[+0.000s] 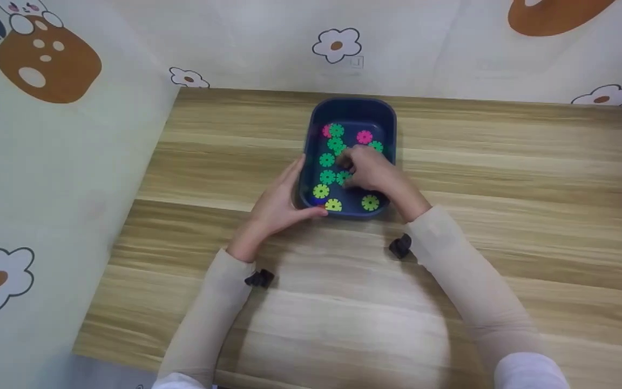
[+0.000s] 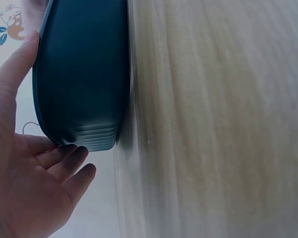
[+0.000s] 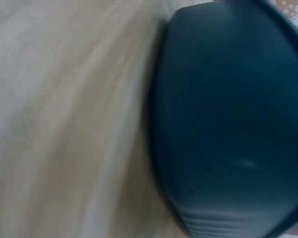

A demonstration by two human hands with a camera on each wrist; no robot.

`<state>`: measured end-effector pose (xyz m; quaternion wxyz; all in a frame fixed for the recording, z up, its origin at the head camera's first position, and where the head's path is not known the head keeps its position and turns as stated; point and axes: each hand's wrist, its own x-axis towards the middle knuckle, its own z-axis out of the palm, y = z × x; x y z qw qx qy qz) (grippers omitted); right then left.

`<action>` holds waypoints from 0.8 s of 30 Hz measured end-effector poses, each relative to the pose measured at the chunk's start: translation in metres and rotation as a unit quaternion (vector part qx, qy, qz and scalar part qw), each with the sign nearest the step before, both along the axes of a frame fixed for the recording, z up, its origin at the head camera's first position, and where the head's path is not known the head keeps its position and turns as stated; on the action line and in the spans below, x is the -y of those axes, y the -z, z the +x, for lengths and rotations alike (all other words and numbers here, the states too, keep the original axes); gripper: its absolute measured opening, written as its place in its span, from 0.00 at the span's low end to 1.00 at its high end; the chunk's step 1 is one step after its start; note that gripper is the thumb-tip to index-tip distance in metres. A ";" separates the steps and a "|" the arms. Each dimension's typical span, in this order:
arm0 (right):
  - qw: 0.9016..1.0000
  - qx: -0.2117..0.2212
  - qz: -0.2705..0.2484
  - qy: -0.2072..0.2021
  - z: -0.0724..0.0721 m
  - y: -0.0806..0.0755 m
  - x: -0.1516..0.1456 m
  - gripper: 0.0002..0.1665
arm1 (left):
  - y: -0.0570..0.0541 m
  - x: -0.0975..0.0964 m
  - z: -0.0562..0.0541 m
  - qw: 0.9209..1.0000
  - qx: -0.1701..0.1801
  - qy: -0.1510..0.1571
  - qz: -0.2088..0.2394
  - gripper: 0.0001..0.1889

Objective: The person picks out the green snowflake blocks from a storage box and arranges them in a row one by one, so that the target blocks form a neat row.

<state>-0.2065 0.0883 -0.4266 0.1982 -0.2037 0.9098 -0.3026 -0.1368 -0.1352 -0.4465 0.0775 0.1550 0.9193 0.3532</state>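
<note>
A dark blue plastic box stands on the wooden table, with green, yellow and pink snowflake-shaped plastic discs scattered over its bottom. At its near left corner is my left hand, fingers along the left side and thumb against the near rim. In the left wrist view the thumb and loosely bent fingers of that hand touch the box from outside. Inside the box, my right hand reaches down with bent fingers over a green disc. Whether its fingertips pinch a disc is hidden.
The wood-grain table extends around the box on both sides. A pale wall with printed flowers borders the back and left. Small black mounts sit at both sleeve cuffs. The right wrist view is blurred and mostly shows the box's outside.
</note>
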 end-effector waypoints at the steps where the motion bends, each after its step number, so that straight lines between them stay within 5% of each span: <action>1: 1.000 -0.005 0.008 -0.002 0.000 0.002 0.001 0.26 | 0.000 0.000 0.000 1.000 0.000 -0.001 0.000 0.63; 8: 1.000 -0.004 0.016 -0.004 0.000 0.009 0.004 0.15 | -0.001 -0.001 0.002 1.000 -0.002 -0.001 0.006 0.63; 16: 0.998 0.001 -0.054 0.011 0.002 0.008 0.003 0.05 | 0.000 -0.001 0.002 1.000 -0.002 0.011 0.029 0.62; 24: 0.993 -0.015 -0.110 0.042 0.006 -0.001 0.004 0.04 | -0.001 -0.004 0.001 0.999 0.000 0.008 0.039 0.62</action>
